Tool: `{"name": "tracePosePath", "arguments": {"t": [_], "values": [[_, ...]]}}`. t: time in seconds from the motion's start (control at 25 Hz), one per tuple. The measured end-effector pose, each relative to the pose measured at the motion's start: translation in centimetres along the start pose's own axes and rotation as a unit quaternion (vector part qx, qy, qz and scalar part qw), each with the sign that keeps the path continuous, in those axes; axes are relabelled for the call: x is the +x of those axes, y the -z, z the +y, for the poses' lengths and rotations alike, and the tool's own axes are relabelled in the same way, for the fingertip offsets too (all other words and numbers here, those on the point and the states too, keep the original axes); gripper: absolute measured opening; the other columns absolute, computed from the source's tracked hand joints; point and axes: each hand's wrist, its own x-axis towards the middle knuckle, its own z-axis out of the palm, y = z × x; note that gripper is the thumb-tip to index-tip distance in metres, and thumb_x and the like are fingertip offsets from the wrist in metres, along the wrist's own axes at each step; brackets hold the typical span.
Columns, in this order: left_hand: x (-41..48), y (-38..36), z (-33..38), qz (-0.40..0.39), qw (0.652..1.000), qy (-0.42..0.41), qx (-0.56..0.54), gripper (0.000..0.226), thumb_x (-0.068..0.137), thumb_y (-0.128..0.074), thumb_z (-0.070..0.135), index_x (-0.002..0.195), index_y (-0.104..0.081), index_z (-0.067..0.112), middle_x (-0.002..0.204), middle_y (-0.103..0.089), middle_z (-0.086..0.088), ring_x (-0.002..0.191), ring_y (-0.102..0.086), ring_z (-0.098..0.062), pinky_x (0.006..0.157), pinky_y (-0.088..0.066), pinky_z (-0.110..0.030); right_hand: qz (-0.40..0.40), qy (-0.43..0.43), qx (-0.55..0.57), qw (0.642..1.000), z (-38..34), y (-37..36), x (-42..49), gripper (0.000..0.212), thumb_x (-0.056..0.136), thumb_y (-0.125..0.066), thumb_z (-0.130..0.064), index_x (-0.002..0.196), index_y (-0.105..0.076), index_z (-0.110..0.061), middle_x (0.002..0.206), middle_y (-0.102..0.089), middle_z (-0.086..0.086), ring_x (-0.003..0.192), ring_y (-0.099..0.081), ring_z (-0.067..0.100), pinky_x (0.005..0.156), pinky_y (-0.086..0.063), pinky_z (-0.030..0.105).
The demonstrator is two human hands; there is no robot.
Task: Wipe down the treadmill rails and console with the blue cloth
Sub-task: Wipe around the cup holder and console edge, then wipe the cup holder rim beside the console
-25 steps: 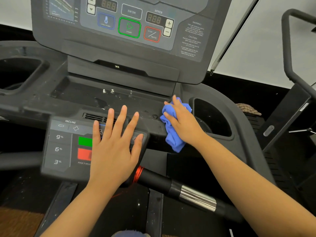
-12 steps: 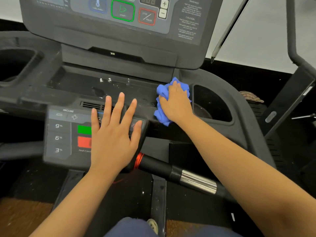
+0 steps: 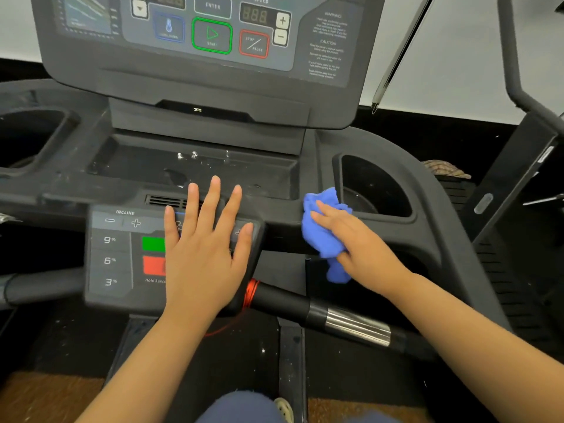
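The grey treadmill console point(image 3: 210, 87) fills the upper view, with a shallow tray point(image 3: 195, 169) below its screen. My right hand point(image 3: 360, 242) lies over the bunched blue cloth point(image 3: 323, 236) and presses it on the console's front ledge, just left of the right cup holder point(image 3: 378, 190). The thumb tucks into the cloth's lower fold, and a tail of cloth hangs below the ledge. My left hand point(image 3: 204, 248) rests flat, fingers spread, on the small incline keypad point(image 3: 113, 254). The black handlebar with a steel sensor point(image 3: 354, 325) runs below my right wrist.
A left cup holder point(image 3: 33, 138) sits at the far left. White specks and a wet smear mark the tray. A neighbouring machine's black frame point(image 3: 518, 166) stands at the right. My knee point(image 3: 241, 407) shows at the bottom edge.
My right hand has drawn the blue cloth back from the tray's right corner to the front ledge, toward me. The left hand has stayed flat on the keypad.
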Motion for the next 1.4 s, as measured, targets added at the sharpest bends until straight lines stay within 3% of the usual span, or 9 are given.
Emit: {"name": "tracePosePath", "arguments": {"t": [0.24, 0.44, 0.56, 0.68, 0.8, 0.92, 1.12, 1.28, 1.4], "values": [[0.1, 0.3, 0.3, -0.025, 1.0, 0.001, 0.002, 0.057, 0.095, -0.024, 0.047, 0.149, -0.025, 0.029, 0.158, -0.02, -0.003, 0.147, -0.01, -0.026, 0.116, -0.006, -0.052, -0.049, -0.057, -0.023, 0.997, 2.4, 2.3, -1.2, 0.059, 0.083, -0.062, 0.004, 0.137, -0.049, -0.017, 0.148, -0.041, 0.002, 0.135, -0.029, 0.005, 0.115, -0.025, 0.031], [1.2, 2.0, 1.9, -0.093, 0.995, 0.013, -0.029, 0.066, 0.091, -0.023, 0.049, 0.151, -0.02, 0.022, 0.16, -0.009, -0.01, 0.148, 0.0, -0.029, 0.114, -0.003, -0.057, 0.014, -0.138, -0.025, 0.99, 0.0, 2.1, -1.5, 0.053, 0.089, -0.059, -0.01, 0.137, -0.048, -0.031, 0.158, -0.014, 0.001, 0.143, -0.018, 0.017, 0.105, -0.023, 0.021], [2.2, 2.6, 6.5, -0.102, 0.984, -0.117, -0.092, 0.07, 0.09, -0.026, 0.05, 0.147, -0.03, 0.009, 0.158, -0.019, -0.012, 0.147, -0.01, -0.028, 0.115, -0.006, -0.044, 0.04, -0.203, 0.037, 0.978, -1.1, 1.9, -1.1, 0.067, 0.086, -0.06, -0.012, 0.145, -0.034, -0.031, 0.158, -0.013, 0.003, 0.143, -0.02, 0.019, 0.106, -0.03, 0.025], [3.5, 1.7, 11.0, -0.206, 0.929, -0.28, -0.128, 0.064, 0.094, -0.037, 0.037, 0.151, -0.018, 0.014, 0.158, -0.02, -0.002, 0.146, -0.017, -0.019, 0.115, -0.012, -0.027, 0.092, -0.254, 0.079, 0.96, -1.3, 2.2, -0.9, 0.077, 0.075, -0.072, -0.017, 0.142, -0.033, -0.017, 0.157, -0.018, 0.006, 0.145, -0.015, 0.019, 0.114, -0.025, 0.03], [5.3, -0.1, 13.2, -0.285, 0.906, -0.308, -0.061, 0.071, 0.093, -0.048, 0.032, 0.151, -0.013, 0.012, 0.155, -0.026, -0.003, 0.137, -0.032, -0.021, 0.104, -0.031, -0.026, 0.027, -0.274, 0.039, 0.961, -0.7, 2.7, -1.8, 0.097, 0.068, -0.08, -0.032, 0.147, -0.026, -0.013, 0.159, -0.011, 0.005, 0.147, -0.005, 0.023, 0.119, -0.013, 0.039], [5.9, -1.9, 14.5, -0.285, 0.91, -0.3, 0.027, 0.077, 0.09, -0.053, 0.045, 0.148, -0.017, 0.008, 0.153, -0.028, -0.009, 0.134, -0.035, -0.026, 0.104, -0.033, -0.033, -0.055, -0.258, 0.001, 0.964, -0.4, 3.4, -3.0, 0.115, 0.066, -0.08, -0.044, 0.152, -0.008, -0.017, 0.16, 0.002, 0.002, 0.147, 0.003, 0.022, 0.117, -0.003, 0.043], [6.5, -4.0, 14.8, -0.246, 0.893, -0.369, 0.077, 0.068, 0.1, -0.037, 0.036, 0.151, -0.002, 0.008, 0.16, -0.008, -0.009, 0.147, -0.008, -0.028, 0.117, -0.013, -0.035, 0.03, -0.254, 0.038, 0.966, -1.2, 3.8, -5.9, 0.089, 0.083, -0.067, -0.04, 0.151, -0.013, -0.02, 0.16, -0.003, -0.001, 0.147, -0.003, 0.011, 0.116, -0.007, 0.026], [9.6, -3.7, 14.0, -0.266, 0.897, -0.342, -0.087, 0.04, 0.101, -0.037, 0.021, 0.141, -0.036, 0.017, 0.145, -0.04, -0.002, 0.129, -0.042, -0.02, 0.093, -0.04, -0.029, 0.117, -0.236, 0.075, 0.962, -3.3, 1.6, -9.7, 0.061, 0.087, -0.059, -0.042, 0.143, -0.034, -0.034, 0.15, -0.025, -0.015, 0.131, -0.016, -0.011, 0.109, -0.027, 0.012], [12.8, -5.1, 14.5, -0.218, 0.893, -0.389, -0.054, 0.041, 0.1, -0.035, 0.013, 0.14, -0.039, 0.015, 0.151, -0.034, -0.003, 0.139, -0.033, -0.023, 0.107, -0.034, -0.035, 0.02, -0.224, 0.062, 0.972, -4.6, -0.2, -11.6, 0.061, 0.088, -0.036, -0.065, 0.144, -0.019, -0.047, 0.148, -0.003, -0.03, 0.131, 0.004, -0.018, 0.098, 0.0, -0.005]]}}
